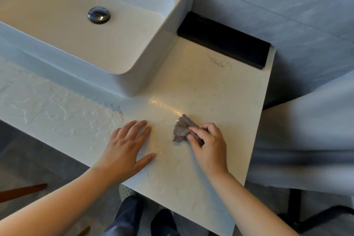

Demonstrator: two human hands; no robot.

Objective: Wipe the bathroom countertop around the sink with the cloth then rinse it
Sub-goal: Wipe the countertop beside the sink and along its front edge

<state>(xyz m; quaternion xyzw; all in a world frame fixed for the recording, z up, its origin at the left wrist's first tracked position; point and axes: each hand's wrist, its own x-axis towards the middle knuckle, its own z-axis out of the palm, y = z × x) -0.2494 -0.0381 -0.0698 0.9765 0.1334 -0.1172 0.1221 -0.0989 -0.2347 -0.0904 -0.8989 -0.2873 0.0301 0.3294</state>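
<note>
A small grey cloth [182,128] lies crumpled on the pale marble countertop [210,86], to the right of the white rectangular sink [134,74]. My right hand [208,143] grips the cloth's near edge with curled fingers and presses it onto the counter. My left hand [126,147] rests flat on the counter with fingers spread, a short way left of the cloth. Water streaks and droplets [63,113] cover the counter in front of the sink and around the cloth.
A black rectangular box [224,42] sits at the back of the counter against the tiled wall. The sink has a chrome drain plug [99,14]. The counter's right edge borders a white surface [306,140]. The floor and my legs show below the front edge.
</note>
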